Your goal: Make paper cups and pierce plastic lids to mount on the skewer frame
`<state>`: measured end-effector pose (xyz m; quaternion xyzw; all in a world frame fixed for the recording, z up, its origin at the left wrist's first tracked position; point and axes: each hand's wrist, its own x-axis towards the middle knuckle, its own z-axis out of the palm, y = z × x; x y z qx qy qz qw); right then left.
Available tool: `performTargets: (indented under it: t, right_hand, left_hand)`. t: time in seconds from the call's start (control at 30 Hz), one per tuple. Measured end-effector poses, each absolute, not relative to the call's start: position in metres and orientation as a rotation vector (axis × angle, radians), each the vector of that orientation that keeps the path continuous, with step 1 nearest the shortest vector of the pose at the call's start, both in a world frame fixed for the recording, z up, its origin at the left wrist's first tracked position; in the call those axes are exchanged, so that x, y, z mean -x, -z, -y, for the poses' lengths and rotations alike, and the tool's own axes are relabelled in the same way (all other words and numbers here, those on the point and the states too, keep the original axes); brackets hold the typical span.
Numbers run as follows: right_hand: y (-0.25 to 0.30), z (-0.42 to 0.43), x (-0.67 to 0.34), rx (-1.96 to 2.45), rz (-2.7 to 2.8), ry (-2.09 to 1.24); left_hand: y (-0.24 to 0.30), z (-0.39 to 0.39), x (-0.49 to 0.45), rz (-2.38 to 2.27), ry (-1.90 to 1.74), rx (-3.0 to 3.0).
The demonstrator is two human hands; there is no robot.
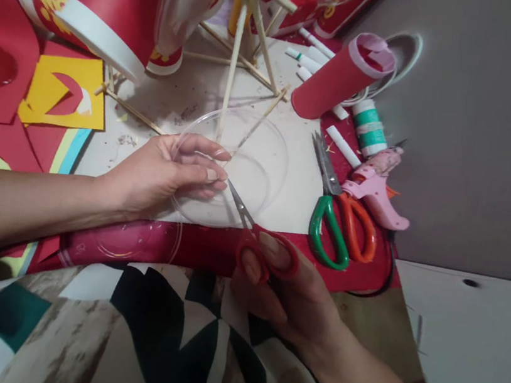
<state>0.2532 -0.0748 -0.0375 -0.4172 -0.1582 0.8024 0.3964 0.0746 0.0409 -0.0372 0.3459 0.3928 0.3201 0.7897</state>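
My left hand [177, 168] pinches a clear round plastic lid [273, 149], with thumb and fingertips near its middle. In my right hand [290, 285] are small red-handled scissors [245, 215], thumb and finger through the loops. Their blade tips meet the lid right beside my left fingertips; the blades look nearly closed. Whether they cut into the plastic cannot be made out. Below my left wrist another clear round lid [134, 241] lies on pink material at the table edge. A frame of wooden sticks [231, 74] stands just beyond the lid I hold.
Larger scissors [329, 208] with green and orange handles lie to the right, beside a pink glue gun [374, 189] and a thread spool [369, 128]. A red paper tube [333, 79] stands behind them. Red paper cups [114, 7] and yellow paper [67, 92] occupy the left.
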Motion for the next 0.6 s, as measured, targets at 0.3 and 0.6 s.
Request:
performTargets:
  t: [0.3,0.6]
  right_hand:
    - [0.032,0.072,-0.256,0.966,0.324,-2.093]
    - [0.023,0.068,-0.252,1.016,0.315,-2.084]
  left_hand:
    - [0.038,-0.039,-0.075,-0.854,-0.703,-0.792]
    - [0.038,-0.033,-0.074,-0.922,-0.739,-0.897]
